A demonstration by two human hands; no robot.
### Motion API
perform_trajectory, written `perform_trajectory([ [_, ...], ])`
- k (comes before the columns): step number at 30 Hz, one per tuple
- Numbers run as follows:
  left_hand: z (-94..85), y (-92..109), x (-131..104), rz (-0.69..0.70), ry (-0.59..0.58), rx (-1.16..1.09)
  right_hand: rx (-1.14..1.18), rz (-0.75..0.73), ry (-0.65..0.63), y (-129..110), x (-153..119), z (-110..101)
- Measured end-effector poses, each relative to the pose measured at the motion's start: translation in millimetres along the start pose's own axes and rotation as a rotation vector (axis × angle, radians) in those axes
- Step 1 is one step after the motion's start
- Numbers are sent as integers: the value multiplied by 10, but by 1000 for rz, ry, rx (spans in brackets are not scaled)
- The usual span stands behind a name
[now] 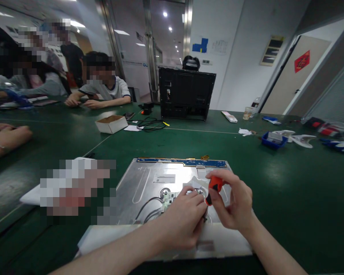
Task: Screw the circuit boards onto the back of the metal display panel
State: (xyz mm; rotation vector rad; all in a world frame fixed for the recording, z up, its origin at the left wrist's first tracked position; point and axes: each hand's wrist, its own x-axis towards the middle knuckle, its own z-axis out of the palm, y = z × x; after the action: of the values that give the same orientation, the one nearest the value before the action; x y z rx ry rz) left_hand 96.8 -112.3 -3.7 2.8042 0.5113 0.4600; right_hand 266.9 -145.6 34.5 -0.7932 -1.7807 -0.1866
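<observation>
Our right hand (236, 200): fingers grasping the red screwdriver (216, 183) above the metal panel (126, 194) on the tabletop (281, 198) | left hand (183, 212) beside it: we cannot tell its hold | risk: pressing aslant, we might slip, scratching the circuit board (168, 198)

Panel (151, 187) beneath fingers (191, 194), screwdriver (215, 183) between right fingers (228, 176), monitor (189, 93) beyond them, box (111, 126) beyond-left, tray (271, 144) beyond-right.
</observation>
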Motion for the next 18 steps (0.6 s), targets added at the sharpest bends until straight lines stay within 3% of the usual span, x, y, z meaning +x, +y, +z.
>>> perform_trajectory([
  [10, -17, 9, 4, -14, -3, 7, -49, -8, 44, 22, 20, 33],
  [18, -9, -8, 6, -8, -5, -8, 51, -28, -13, 30, 6, 0],
])
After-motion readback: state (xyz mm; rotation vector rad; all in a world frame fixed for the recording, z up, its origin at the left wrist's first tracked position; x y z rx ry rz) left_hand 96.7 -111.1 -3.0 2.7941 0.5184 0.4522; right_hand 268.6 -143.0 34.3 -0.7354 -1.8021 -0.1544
